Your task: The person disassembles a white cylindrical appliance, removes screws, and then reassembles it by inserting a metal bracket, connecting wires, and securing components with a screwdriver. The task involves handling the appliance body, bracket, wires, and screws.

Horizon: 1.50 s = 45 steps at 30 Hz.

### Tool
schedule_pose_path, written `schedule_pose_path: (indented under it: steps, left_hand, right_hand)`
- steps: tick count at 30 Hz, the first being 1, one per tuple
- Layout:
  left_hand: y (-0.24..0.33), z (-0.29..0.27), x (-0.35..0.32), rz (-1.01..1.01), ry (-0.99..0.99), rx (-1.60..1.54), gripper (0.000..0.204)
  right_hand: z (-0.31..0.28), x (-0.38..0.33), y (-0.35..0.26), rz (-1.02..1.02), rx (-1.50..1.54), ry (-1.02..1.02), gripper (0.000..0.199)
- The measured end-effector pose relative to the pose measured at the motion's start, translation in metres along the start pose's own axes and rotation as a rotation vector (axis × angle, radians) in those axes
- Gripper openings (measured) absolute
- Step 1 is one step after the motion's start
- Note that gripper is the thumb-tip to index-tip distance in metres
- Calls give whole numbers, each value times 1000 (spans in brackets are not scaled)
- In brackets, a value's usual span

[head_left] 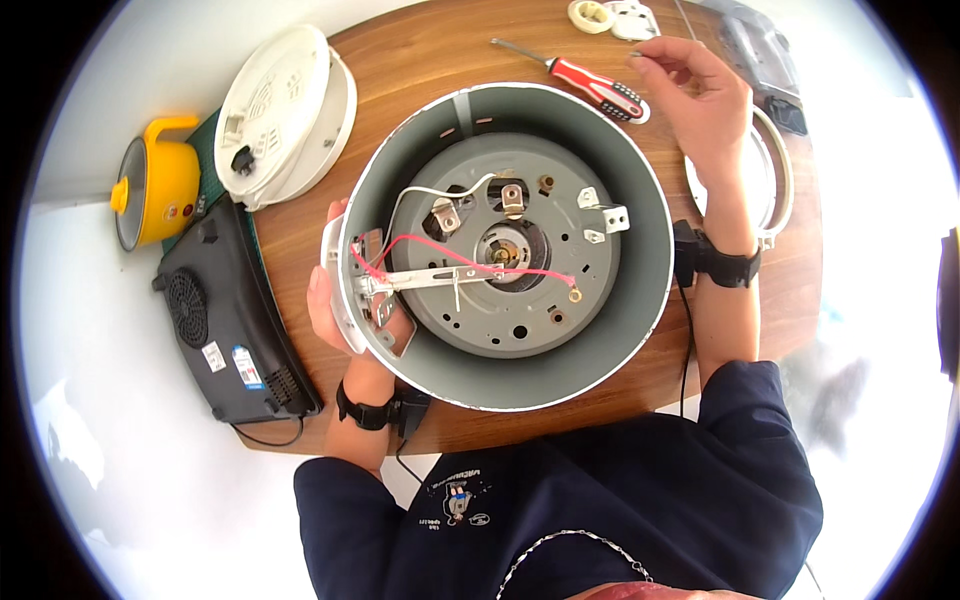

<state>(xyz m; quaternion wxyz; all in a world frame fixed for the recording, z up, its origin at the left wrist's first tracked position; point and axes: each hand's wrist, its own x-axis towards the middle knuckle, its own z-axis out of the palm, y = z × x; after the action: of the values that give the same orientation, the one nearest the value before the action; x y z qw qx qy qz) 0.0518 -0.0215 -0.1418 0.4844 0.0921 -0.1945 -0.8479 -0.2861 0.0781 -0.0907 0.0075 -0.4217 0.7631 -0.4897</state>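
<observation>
A round metal rice cooker body (620, 330) stands open in front of me, its inside facing up. Inside are a grey round plate (480, 325), a red wire (430, 242), a white wire (400, 205) and a metal lever (430, 278). My left hand (322, 305) is closed around the white panel (338, 290) on the body's left side. Beyond the body's far right rim, my right hand (700, 100) is raised in a pinch. Something tiny shows at its fingertips, too small to name. A red and black screwdriver (590, 85) lies on the table below that hand.
White round covers (285, 115) lean at the far left, near a yellow pot (170, 190) and an upturned black appliance (225, 320). Behind my right wrist lies a white ring (780, 170). A tape roll (590, 16) sits at the wooden table's (400, 60) far edge.
</observation>
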Motion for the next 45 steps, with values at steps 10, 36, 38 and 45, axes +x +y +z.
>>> schedule_pose_path:
  steps: [10, 36, 38, 45]
  left_hand:
    - [-11, -11, 0, 293, -42, 868, 74]
    - [-10, -14, 2, 255, -177, 992, 59]
    - [-9, -17, 6, 408, -296, 1029, 58]
    - [-9, -19, 5, 392, -264, 1041, 59]
  right_hand:
    - [9, 3, -3, -164, -136, -39, 14]
    - [130, 73, 17, -65, -371, -457, 17]
    - [131, 72, 22, -100, -382, -429, 17]
    - [136, 73, 29, -149, -386, -393, 20]
